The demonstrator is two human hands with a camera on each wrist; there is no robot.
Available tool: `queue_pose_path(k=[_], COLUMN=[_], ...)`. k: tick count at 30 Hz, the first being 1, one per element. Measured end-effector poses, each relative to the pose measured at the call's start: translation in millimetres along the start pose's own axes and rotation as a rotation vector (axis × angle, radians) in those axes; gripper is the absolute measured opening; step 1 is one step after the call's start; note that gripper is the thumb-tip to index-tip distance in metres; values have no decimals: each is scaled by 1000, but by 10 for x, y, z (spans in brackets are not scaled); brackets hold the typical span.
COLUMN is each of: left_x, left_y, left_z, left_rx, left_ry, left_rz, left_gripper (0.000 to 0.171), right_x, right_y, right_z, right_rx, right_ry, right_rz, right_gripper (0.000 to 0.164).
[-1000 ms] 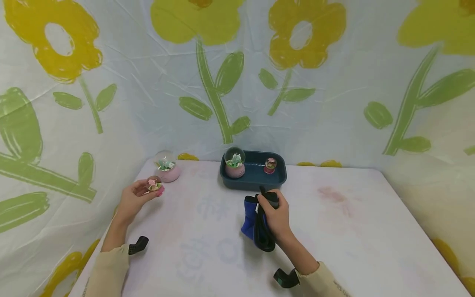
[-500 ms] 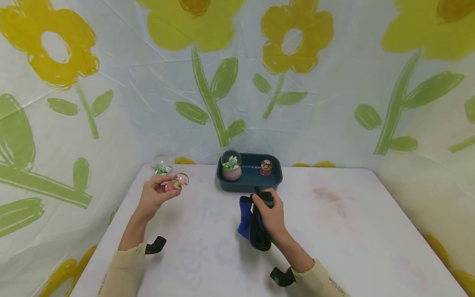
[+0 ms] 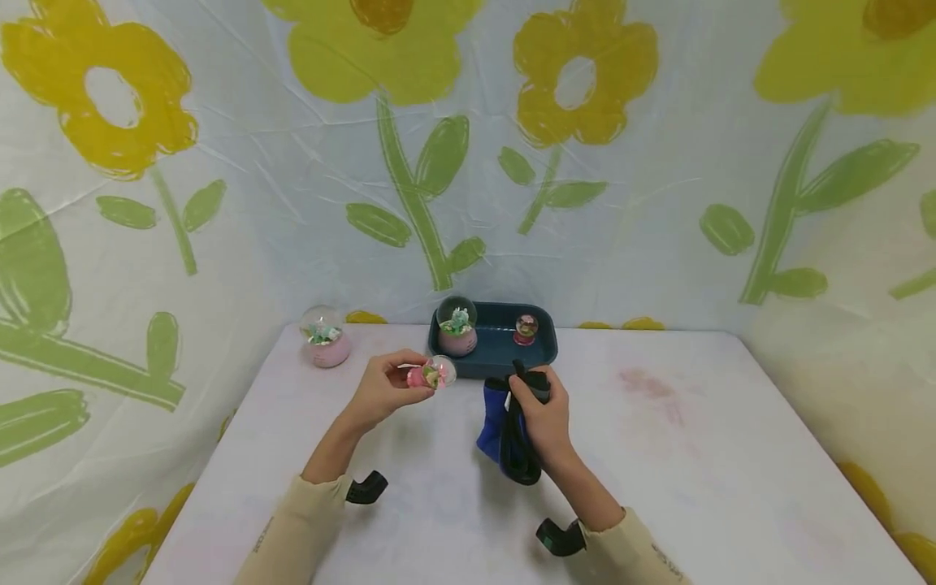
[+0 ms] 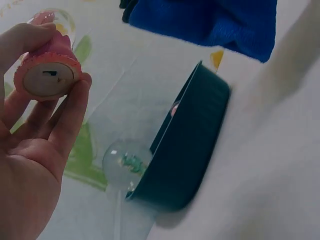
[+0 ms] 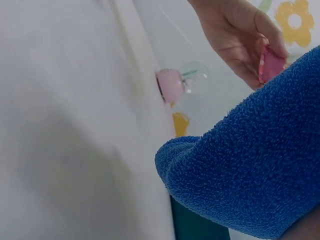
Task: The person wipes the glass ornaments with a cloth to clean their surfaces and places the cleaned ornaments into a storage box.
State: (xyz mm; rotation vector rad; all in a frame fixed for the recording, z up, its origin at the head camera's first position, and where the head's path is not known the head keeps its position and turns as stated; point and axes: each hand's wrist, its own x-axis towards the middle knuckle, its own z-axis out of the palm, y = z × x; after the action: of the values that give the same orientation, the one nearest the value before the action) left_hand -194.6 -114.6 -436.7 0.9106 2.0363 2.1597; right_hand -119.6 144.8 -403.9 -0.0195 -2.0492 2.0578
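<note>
My left hand (image 3: 380, 388) pinches a small snow globe (image 3: 431, 374) by its pink base, with the clear dome tipped toward the right. In the left wrist view the round underside of that base (image 4: 47, 80) faces the camera. My right hand (image 3: 544, 414) grips a folded blue cloth (image 3: 493, 422) with black edging above the table, just in front of the tray. The dark teal tray (image 3: 497, 370) stands at the back. Inside it are a larger pink-based snow globe (image 3: 457, 329) at the left and a small red-based snow globe (image 3: 526, 329) at the right.
Another large pink-based snow globe (image 3: 326, 337) stands at the back left of the white table (image 3: 695, 455). Behind the table hangs a flower-printed cloth backdrop (image 3: 322, 146). Black camera mounts (image 3: 368, 487) stick out at both wrists.
My left hand has carried the small snow globe rightward from beside the large globe at the left to near the tray, tipping it sideways. The right hand stays nearly still with the cloth.
</note>
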Motion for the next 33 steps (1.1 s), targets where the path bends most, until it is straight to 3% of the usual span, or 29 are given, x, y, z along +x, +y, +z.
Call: queue_pose_path(k=[7, 15, 19, 25, 30, 33], left_x=[77, 91, 78, 60, 57, 82], left_y=[-2, 146, 106, 56, -73, -140], left_z=[338, 526, 587, 713, 772, 802], left_rx=[4, 2, 9, 15, 35, 38], left_ry=[-63, -118, -125, -150, -85, -48], left_rz=[-31, -18, -54, -67, -96, -110], left_gripper=[39, 36, 36, 35, 32, 32], right_x=[82, 122, 94, -71, -155, -124], right_y=[241, 287, 252, 135, 50, 51], right_z=[-160, -108, -34, 162, 306, 318], right_rx=[1, -16, -13, -22, -84, -115], right_ry=[78, 160, 167, 75, 70, 111], right_rz=[25, -78, -164, -349, -577, -638], right_gripper=[21, 27, 25, 24, 21, 20])
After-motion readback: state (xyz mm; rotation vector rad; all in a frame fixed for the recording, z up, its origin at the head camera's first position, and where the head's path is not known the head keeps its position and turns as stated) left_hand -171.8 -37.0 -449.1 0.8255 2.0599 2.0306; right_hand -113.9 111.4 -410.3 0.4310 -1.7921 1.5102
